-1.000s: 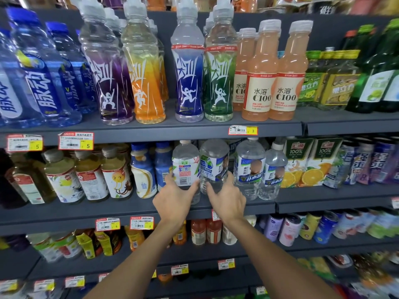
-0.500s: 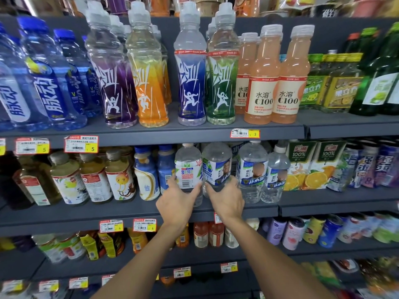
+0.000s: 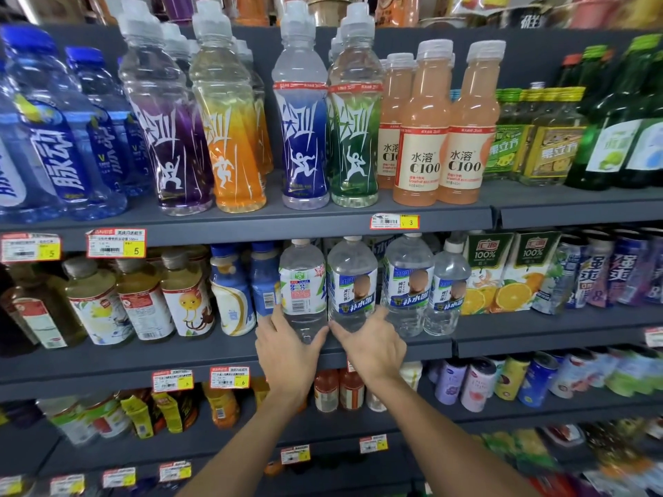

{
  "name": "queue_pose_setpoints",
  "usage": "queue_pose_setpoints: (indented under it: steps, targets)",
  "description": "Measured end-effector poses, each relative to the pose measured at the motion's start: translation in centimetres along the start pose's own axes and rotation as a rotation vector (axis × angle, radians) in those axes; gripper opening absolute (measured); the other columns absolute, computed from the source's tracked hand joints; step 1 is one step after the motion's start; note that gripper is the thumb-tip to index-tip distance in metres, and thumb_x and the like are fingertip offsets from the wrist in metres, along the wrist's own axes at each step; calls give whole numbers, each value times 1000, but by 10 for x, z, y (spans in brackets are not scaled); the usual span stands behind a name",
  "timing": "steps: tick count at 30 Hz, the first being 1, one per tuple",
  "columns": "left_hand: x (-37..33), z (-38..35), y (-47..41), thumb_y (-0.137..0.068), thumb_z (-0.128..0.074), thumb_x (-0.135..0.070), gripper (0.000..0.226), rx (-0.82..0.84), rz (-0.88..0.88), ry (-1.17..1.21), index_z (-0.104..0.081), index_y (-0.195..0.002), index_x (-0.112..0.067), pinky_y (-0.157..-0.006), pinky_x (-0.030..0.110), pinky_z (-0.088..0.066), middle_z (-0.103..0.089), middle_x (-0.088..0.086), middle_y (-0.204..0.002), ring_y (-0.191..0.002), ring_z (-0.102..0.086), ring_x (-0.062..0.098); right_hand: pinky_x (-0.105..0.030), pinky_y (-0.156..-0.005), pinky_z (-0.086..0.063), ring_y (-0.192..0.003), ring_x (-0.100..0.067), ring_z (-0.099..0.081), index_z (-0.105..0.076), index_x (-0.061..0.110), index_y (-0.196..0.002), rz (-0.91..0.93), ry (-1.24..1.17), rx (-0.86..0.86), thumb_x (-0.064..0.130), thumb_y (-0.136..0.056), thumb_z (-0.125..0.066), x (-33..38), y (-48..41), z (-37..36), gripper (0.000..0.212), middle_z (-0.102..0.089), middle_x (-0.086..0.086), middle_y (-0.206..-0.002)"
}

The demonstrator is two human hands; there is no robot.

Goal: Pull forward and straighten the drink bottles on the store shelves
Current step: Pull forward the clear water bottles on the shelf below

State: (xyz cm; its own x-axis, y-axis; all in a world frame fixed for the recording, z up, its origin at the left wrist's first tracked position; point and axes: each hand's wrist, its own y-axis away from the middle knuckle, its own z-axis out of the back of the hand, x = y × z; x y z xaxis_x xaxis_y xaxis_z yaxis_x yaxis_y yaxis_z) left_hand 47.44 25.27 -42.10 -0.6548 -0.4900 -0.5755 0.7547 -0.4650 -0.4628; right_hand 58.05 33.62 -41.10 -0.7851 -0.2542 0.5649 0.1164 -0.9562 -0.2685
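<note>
On the middle shelf (image 3: 201, 356) stand two clear drink bottles side by side at the front edge. My left hand (image 3: 287, 349) wraps the base of the green-and-white labelled bottle (image 3: 301, 281), thumb and fingers on either side. My right hand (image 3: 373, 346) grips the base of the blue-and-white labelled bottle (image 3: 353, 281) beside it. Both bottles stand upright, labels facing out. Two more bottles of the same blue-labelled kind (image 3: 409, 278) stand just to the right.
The top shelf carries tall sport drinks (image 3: 305, 113) and pink C100 bottles (image 3: 423, 130). Orange juice cartons (image 3: 509, 270) sit right of my hands, yellow tea bottles (image 3: 143, 299) to the left. Cans and small bottles fill the lower shelves.
Both hands stay on the same two bottles. The blue-labelled bottle has turned so its label faces front. The view has shifted slightly closer.
</note>
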Motion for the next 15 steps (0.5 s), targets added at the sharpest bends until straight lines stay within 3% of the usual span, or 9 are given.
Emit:
queue_pose_setpoints:
  steps: [3, 6, 10, 15]
  targets:
    - [4, -6, 1, -75, -78, -58, 89, 72, 28, 134, -42, -139, -7, -100, 44, -47, -54, 12, -130, -124, -49, 29, -33, -65, -39, -89, -25, -72, -38, 15, -114, 6, 23, -28, 90, -63, -58, -3, 1, 2, 93, -73, -3, -92]
    - [5, -10, 1, -76, -79, -55, 85, 88, 57, 243, -40, -140, -14, -102, 43, -47, -56, 5, -132, -127, -47, 22, -33, -64, -36, -87, -24, -72, -38, 16, -113, 91, 122, -19, 97, -62, -44, -15, -3, 3, 96, -73, -2, -88]
    - [2, -14, 2, -73, -81, -55, 91, 74, 87, 244, -39, -140, -10, -104, 44, -45, -55, 7, -131, -128, -45, 24, -34, -64, -35, -88, -25, -71, -42, 15, -123, 189, 201, -25, 97, -66, -35, -28, -8, 3, 101, -73, -3, -89]
    - [-9, -18, -1, -70, -85, -48, 91, 46, 122, 208, -42, -137, -4, -105, 45, -43, -55, 13, -130, -127, -46, 29, -35, -65, -35, -90, -26, -70, -45, 15, -117, 190, 175, -3, 94, -69, -39, -29, -7, 3, 92, -72, -4, -91]
